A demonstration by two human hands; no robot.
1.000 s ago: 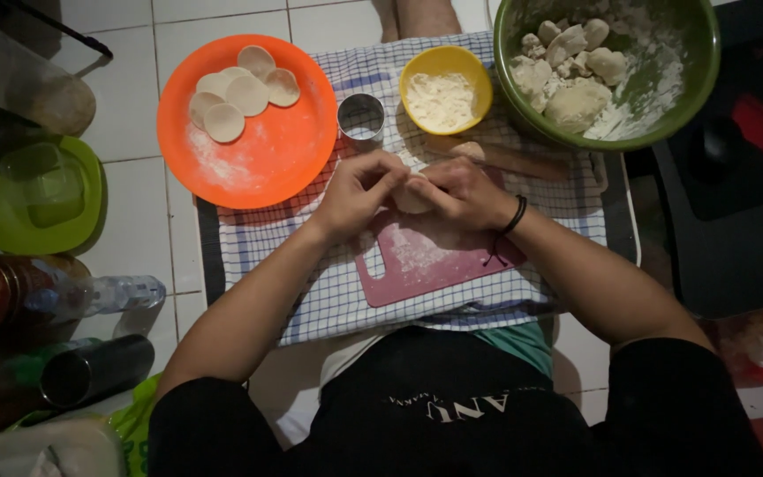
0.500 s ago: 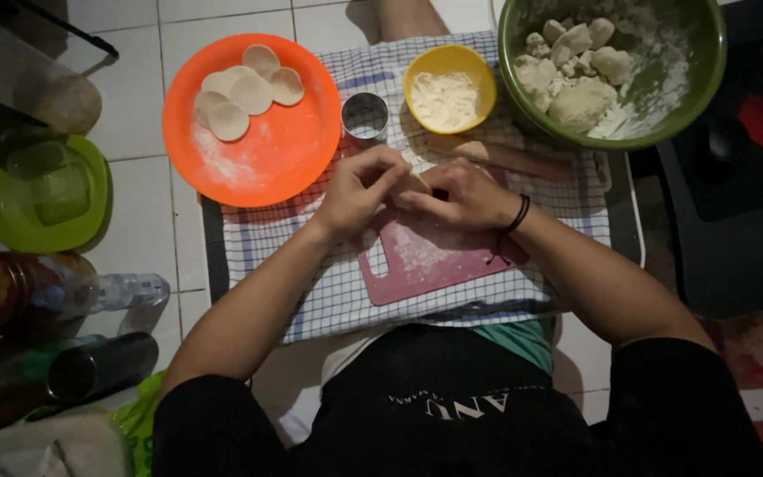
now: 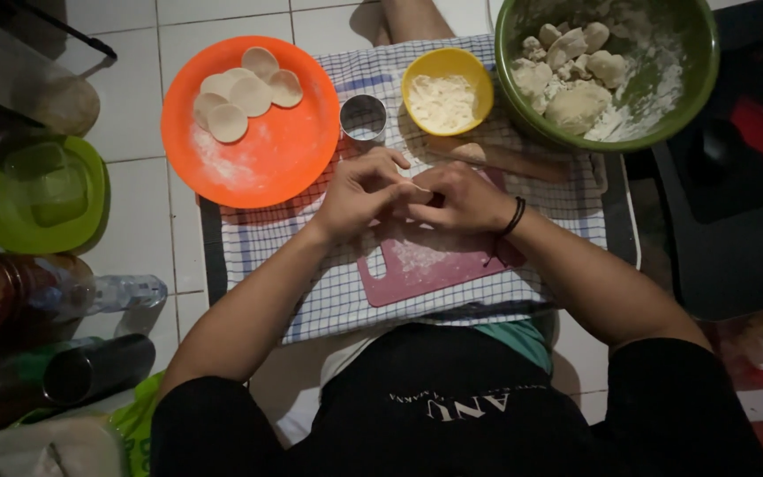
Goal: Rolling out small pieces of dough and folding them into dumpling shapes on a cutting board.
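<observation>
Dough piece: barely visible, pinched between the fingertips of left hand and right hand, both closed on it above the red cutting board, probably so flour falls there. Board on checked cloth. At the cloth's far edge: round metal cutter, yellow flour bowl, wooden rolling pin. Far-left corner: orange plate of cut dough discs. Far-right corner: green bowl of dough lumps.

You are seated on a home kitchen floor of pale square tiles. A checked cloth is spread at the centre of the frame. On it stand an orange plate of dough rounds and a yellow flour bowl, with a green mixing bowl at upper right. Bottles lie at lower left.
</observation>
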